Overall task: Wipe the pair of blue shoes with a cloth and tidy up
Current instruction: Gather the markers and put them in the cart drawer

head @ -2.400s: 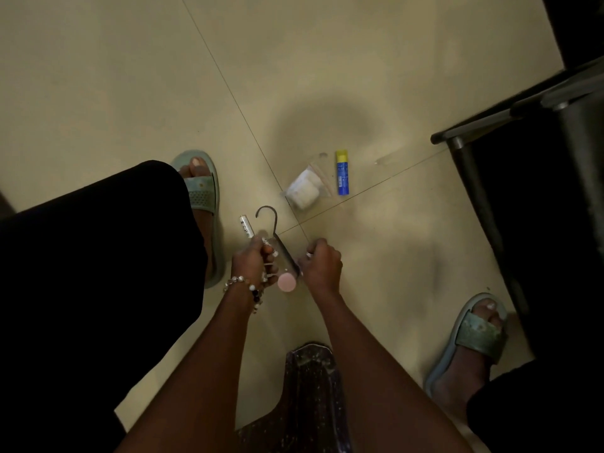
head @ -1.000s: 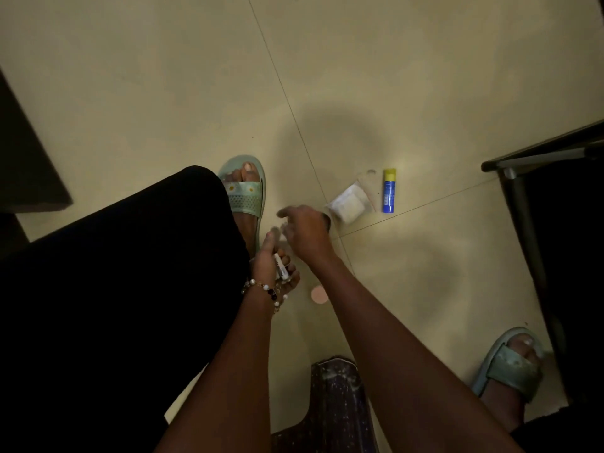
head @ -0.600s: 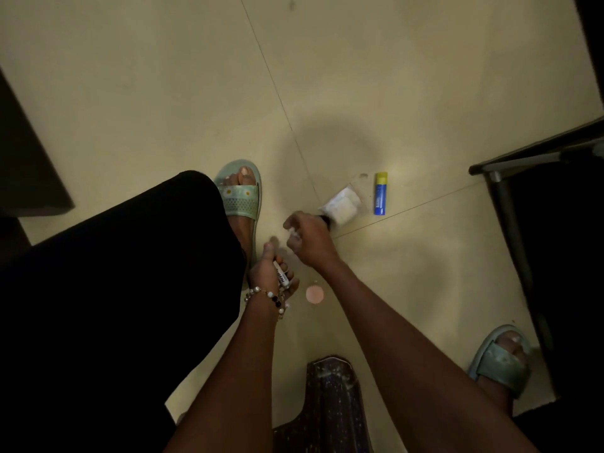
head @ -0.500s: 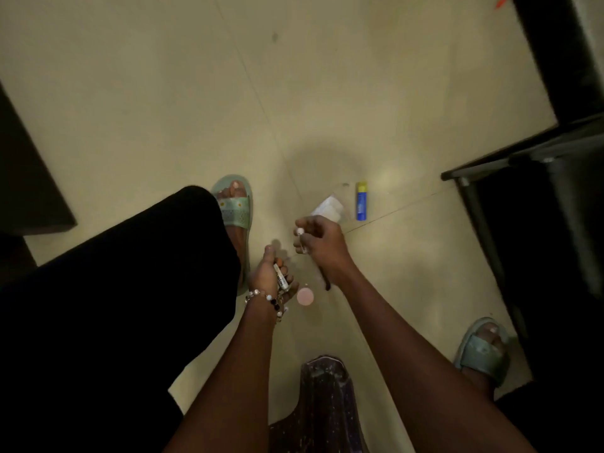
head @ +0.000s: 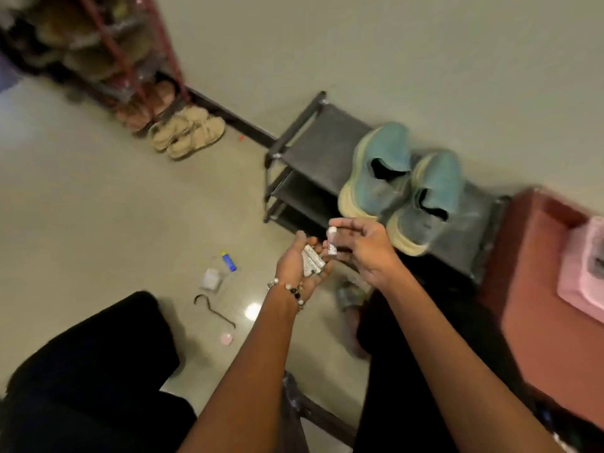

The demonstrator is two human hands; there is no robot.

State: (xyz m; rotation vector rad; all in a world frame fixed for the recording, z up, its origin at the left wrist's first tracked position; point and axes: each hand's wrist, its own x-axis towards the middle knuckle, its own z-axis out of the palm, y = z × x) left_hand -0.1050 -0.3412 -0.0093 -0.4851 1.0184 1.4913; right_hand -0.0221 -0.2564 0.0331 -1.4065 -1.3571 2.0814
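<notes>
On the floor at left lie a small bag (head: 210, 278), a blue tube (head: 229, 261) and a hook (head: 214, 310), so tidying looks underway. The left hand (head: 299, 268) cups small tubes (head: 312, 264); the right hand (head: 362, 248) pinches another (head: 331, 240), its writing unreadable. Right, the blue shoes (head: 405, 188) sit on the rack (head: 320, 148); gathering the floor bits seems next

Both bare forearms reach forward from the near edge and converge toward the middle. The left hand (head: 299, 266) is turned palm up, fingers loosely cupped around a few small white tubes (head: 312, 263), with a beaded bracelet (head: 287, 289) on its wrist. The right hand (head: 362, 248) hovers just beside and slightly above it, palm down, thumb and fingers pinching another small white tube (head: 331, 240) upright.
</notes>
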